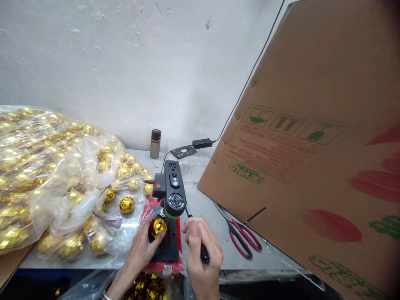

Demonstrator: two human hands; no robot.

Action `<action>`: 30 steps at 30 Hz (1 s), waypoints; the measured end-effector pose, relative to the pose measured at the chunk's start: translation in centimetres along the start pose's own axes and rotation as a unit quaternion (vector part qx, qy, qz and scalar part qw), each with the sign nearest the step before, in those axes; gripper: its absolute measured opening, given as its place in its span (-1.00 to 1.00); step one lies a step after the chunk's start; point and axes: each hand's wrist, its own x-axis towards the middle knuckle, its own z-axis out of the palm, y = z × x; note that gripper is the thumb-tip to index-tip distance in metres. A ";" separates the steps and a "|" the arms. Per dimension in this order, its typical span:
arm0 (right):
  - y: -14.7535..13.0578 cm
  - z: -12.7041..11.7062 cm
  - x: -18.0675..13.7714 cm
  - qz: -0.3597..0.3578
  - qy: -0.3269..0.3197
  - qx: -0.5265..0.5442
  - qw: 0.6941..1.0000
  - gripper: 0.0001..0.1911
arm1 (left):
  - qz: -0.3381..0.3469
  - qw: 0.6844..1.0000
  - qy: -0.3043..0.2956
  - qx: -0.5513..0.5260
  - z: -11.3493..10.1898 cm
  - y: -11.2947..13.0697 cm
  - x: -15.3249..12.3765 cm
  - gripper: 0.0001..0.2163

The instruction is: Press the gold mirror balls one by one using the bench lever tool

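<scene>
Steadying the faceted gold ball point(159, 225) beneath the head of what looks like a small drill press point(175, 196), the left hand point(143, 246) pinches it between thumb and fingers, over the black base plate point(166, 253) on the tabletop point(215, 250). The right hand point(202, 245) has its fingers wrapped around the lever point(204, 254). Good practice, I judge: centre the ball, hold fingertips clear of the tool, press the lever smoothly.

Your ball point(158, 225) is gold, patterned in shiny squares. Your machine point(174, 183) is black with a green band, your lever point(205, 254) black-ended. Your scissors point(240, 234) show red and black; your brown box point(281, 196) has red and green print.
</scene>
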 end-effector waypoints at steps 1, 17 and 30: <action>0.0 0.0 -0.1 -0.001 -0.002 -0.003 1.000 -0.72 | 0.029 0.999 0.012 0.019 0.2 -0.2 -0.1 -0.53; 1.3 0.0 -2.4 -0.046 0.001 -0.022 0.999 -0.68 | 0.047 0.999 0.021 0.017 2.9 -1.8 -0.8 -0.50; 4.9 2.6 -6.6 -0.070 0.110 -0.055 0.990 -0.61 | 0.037 0.999 0.018 0.009 3.0 -1.6 -1.0 -0.54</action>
